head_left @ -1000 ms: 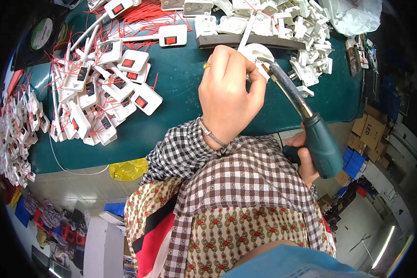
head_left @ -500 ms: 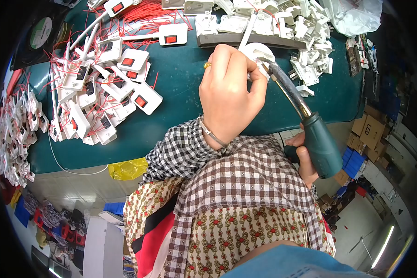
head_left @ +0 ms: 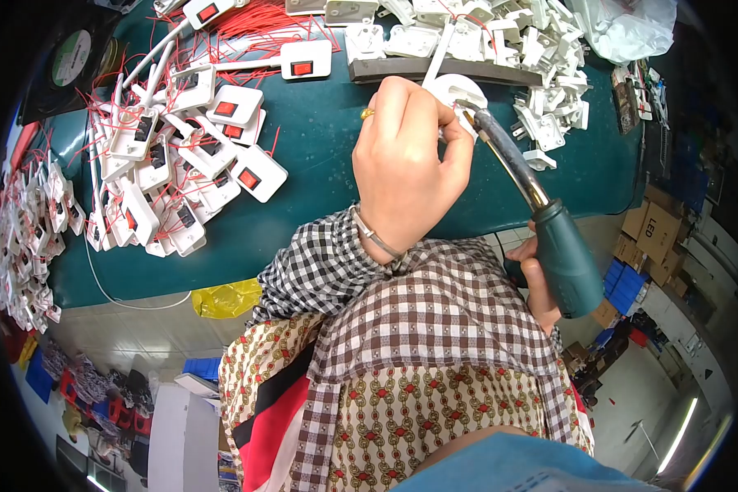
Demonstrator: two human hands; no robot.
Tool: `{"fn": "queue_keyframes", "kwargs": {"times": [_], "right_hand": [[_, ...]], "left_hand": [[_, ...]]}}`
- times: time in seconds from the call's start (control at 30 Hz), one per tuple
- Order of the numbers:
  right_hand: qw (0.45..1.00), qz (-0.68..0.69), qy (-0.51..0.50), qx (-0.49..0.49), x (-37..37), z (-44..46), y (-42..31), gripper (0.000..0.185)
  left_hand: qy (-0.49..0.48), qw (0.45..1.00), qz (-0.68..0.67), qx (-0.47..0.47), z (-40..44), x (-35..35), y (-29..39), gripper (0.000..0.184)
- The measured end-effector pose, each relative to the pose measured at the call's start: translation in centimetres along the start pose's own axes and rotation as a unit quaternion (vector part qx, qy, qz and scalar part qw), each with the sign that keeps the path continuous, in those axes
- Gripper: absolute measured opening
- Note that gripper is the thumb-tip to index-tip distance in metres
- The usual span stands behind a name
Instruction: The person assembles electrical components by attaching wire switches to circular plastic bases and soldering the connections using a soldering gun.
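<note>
My left hand (head_left: 410, 156) is closed in a pinch at the middle of the green table, and its fingertips are hidden behind the hand. Right beside them lies a round white part (head_left: 457, 88) with a white stem running up from it. My right hand (head_left: 537, 287) is wrapped round the dark green handle of a soldering iron (head_left: 570, 258). The iron's metal shaft slants up and left, and its tip is at the white part, close to my left thumb.
White housings with red switches and red wires (head_left: 184, 164) are heaped on the left of the green table (head_left: 303, 164). A dark bar (head_left: 443, 72) lies before a pile of white shells (head_left: 541, 98). A clear plastic bag (head_left: 631, 29) sits at the back right.
The soldering iron's handle and my right hand have shifted very slightly. My left hand has stayed nearly in place.
</note>
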State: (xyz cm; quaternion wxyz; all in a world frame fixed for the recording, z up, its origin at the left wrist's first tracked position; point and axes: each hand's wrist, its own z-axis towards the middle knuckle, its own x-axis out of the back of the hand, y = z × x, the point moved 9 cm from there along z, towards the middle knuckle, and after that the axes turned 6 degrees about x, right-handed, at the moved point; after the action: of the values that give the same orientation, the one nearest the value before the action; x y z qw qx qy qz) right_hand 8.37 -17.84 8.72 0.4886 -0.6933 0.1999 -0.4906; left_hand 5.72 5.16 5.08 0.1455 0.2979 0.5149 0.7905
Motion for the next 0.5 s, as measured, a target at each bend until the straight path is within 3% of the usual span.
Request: {"fn": "queue_keyframes", "kwargs": {"times": [0.5], "right_hand": [[0.995,0.085,0.036,0.031,-0.31,0.34,-1.03,0.061]], "left_hand": [[0.004,1.0,0.008,0.001,0.02,-0.08,0.0,0.016]]}}
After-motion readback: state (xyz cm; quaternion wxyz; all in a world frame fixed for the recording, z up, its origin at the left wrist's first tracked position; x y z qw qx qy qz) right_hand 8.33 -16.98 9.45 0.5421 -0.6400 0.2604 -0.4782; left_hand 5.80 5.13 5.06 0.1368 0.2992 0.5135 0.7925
